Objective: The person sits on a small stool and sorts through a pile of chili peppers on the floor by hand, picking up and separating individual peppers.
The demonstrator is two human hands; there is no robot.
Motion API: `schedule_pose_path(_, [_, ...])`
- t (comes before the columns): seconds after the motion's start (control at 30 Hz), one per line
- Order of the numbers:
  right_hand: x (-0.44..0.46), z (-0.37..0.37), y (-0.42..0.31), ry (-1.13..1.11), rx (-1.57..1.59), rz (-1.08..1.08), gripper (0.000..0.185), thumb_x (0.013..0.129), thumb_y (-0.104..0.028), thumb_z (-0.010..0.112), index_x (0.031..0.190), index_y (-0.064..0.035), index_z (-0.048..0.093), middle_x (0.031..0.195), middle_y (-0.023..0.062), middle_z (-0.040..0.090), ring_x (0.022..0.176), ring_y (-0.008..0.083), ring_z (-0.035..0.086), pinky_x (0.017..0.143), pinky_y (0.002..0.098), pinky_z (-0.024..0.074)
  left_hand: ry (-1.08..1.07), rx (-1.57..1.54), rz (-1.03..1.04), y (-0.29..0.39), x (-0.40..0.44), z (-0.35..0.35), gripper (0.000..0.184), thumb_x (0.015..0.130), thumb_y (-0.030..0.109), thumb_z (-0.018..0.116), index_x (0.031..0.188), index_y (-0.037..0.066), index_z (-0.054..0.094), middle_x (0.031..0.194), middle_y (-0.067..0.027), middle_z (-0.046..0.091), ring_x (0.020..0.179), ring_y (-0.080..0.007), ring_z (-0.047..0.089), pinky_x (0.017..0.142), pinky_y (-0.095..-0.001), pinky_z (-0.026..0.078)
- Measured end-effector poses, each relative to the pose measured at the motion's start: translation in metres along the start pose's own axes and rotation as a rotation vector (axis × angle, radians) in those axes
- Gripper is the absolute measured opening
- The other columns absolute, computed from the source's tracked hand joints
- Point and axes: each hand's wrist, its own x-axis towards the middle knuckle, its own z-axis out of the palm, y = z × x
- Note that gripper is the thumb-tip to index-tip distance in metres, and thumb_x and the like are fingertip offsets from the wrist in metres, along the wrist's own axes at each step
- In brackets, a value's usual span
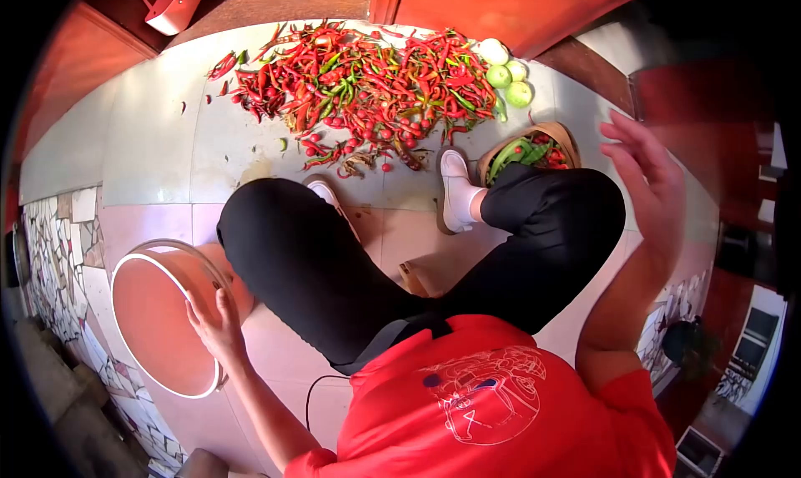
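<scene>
On the left stands an orange bucket [158,328] with a white rim. My left hand [217,328] is at its near right rim, fingers curled over the edge. My right hand [651,165] is raised in the air on the right, slightly blurred, its fingers apart and nothing in them. Ahead of my feet, a wide heap of red chili peppers [359,82] lies on the pale tiles, with some green ones and small round red ones mixed in. Below the raised hand, a bag [571,144] beside my shoe holds green and red peppers.
Several pale green round vegetables [506,73] lie at the heap's right end. A pink-and-white basket [173,7] stands at the back left by the wooden doors [501,11]. Between my legs is a small brown object [415,279]. Stone-patterned paving [62,269] borders the left.
</scene>
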Motion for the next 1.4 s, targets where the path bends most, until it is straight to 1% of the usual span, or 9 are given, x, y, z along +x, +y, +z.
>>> schedule_pose_path(0.03, [-0.011,-0.011,0.003,0.021,-0.025,0.031,0.031,0.089,-0.004,0.057,0.12,-0.0022,0.057,0.104,0.0071,0.064,0.092,0.009,0.059,0.083,0.0223,0.0461,0.034,0.203,0.05,0.015,-0.002,-0.002,0.069,0.087,0.042,0.057,0.141,0.007,0.032,0.136,-0.0231,0.042,0.12,-0.0372,0.048,0.096,-0.042,0.042])
schedule_pose_path(0.17, [-0.045,-0.027,-0.015,0.058,-0.121,0.148,0.03,0.091,-0.005,0.055,0.121,-0.0012,0.056,0.107,0.0083,0.063,0.095,0.0107,0.058,0.085,0.0232,0.0455,-0.024,0.244,-0.093,0.019,0.009,-0.003,0.072,0.084,0.039,0.059,0.143,0.011,0.028,0.13,-0.0212,0.049,0.106,-0.0387,0.057,0.082,-0.0445,0.051])
schedule_pose_path(0.23, [-0.046,-0.029,-0.032,0.052,-0.145,0.134,0.03,0.091,-0.006,0.055,0.121,-0.0007,0.056,0.105,0.0083,0.063,0.095,0.0116,0.059,0.085,0.0236,0.0457,0.184,0.228,0.142,-0.007,0.013,0.013,0.071,0.084,0.038,0.057,0.143,0.014,0.027,0.122,-0.018,0.056,0.094,-0.0375,0.062,0.071,-0.046,0.053])
schedule_pose_path(0.47, [-0.022,0.009,-0.109,0.001,-0.102,-0.226,0.027,0.089,-0.004,0.057,0.116,0.0013,0.059,0.098,0.0073,0.066,0.092,0.0108,0.061,0.081,0.0225,0.0472,0.153,0.353,-0.029,0.007,0.013,0.01,0.066,0.085,0.043,0.052,0.142,0.016,0.031,0.119,-0.013,0.059,0.091,-0.0324,0.064,0.068,-0.0445,0.054])
schedule_pose_path(0.57, [-0.023,0.03,-0.121,-0.084,-0.034,-0.226,0.027,0.087,-0.004,0.06,0.114,0.0006,0.06,0.098,0.0076,0.066,0.09,0.0106,0.062,0.077,0.0218,0.0483,0.129,0.395,-0.044,0.004,0.012,0.013,0.065,0.085,0.043,0.052,0.141,0.015,0.032,0.117,-0.0117,0.061,0.09,-0.0312,0.065,0.067,-0.0427,0.055])
schedule_pose_path(0.87, [-0.017,0.031,-0.092,-0.133,-0.051,-0.234,0.026,0.085,-0.002,0.062,0.11,0.0002,0.063,0.09,0.0085,0.067,0.084,0.0123,0.064,0.075,0.0236,0.0506,0.247,0.362,0.014,0.003,0.011,0.015,0.067,0.086,0.042,0.052,0.142,0.014,0.031,0.115,-0.0111,0.062,0.09,-0.0314,0.065,0.068,-0.0418,0.054])
schedule_pose_path(0.93, [-0.012,0.027,-0.081,-0.145,-0.037,-0.259,0.026,0.085,-0.001,0.06,0.111,0.0,0.063,0.09,0.0086,0.067,0.085,0.0122,0.064,0.074,0.0236,0.0504,0.097,0.294,-0.157,0.001,0.016,0.013,0.058,0.088,0.039,0.05,0.138,0.014,0.036,0.109,-0.0142,0.063,0.087,-0.0356,0.064,0.069,-0.0463,0.052])
schedule_pose_path(1.13, [0.005,0.013,-0.048,-0.148,0.031,-0.246,0.024,0.085,-0.003,0.06,0.109,0.0011,0.062,0.087,0.0098,0.068,0.081,0.0124,0.065,0.073,0.0232,0.0501,-0.103,0.041,0.006,-0.042,0.02,0.017,0.031,0.092,0.025,0.047,0.118,0.009,0.042,0.09,-0.0245,0.062,0.079,-0.0446,0.059,0.063,-0.0526,0.046])
schedule_pose_path(1.4, [0.108,0.015,0.029,-0.232,0.273,-0.086,0.02,0.087,-0.006,0.06,0.105,0.0004,0.063,0.076,0.005,0.063,0.069,0.0102,0.059,0.065,0.024,0.0487,-0.184,0.02,0.071,-0.038,-0.057,0.01,0.034,0.088,0.021,0.049,0.12,0.009,0.048,0.075,-0.0259,0.061,0.067,-0.0462,0.058,0.057,-0.0531,0.042])
